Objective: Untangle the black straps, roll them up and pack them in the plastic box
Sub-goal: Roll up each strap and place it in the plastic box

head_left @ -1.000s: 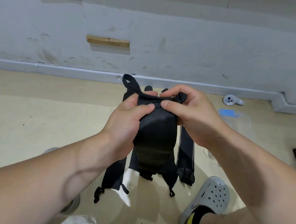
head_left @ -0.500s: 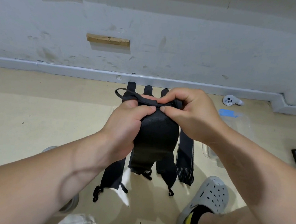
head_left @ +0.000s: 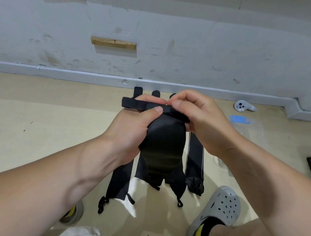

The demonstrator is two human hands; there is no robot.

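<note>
Black strap (head_left: 164,147) held up in both hands above the floor (head_left: 36,125).
Left hand (head_left: 130,132) grips the strap's wide padded part, its thumb pressing a narrow band (head_left: 137,104) that sticks out to the left; right hand (head_left: 201,122) pinches the same band between thumb and curled fingers, close against the other hand's fingertips. Beneath them more black straps (head_left: 119,181) lie side by side on the floor, the rightmost a striped strap (head_left: 195,159). A clear plastic box (head_left: 252,131) with a blue label sits on the floor just right of them, near a white controller (head_left: 241,106) by the wall.
</note>
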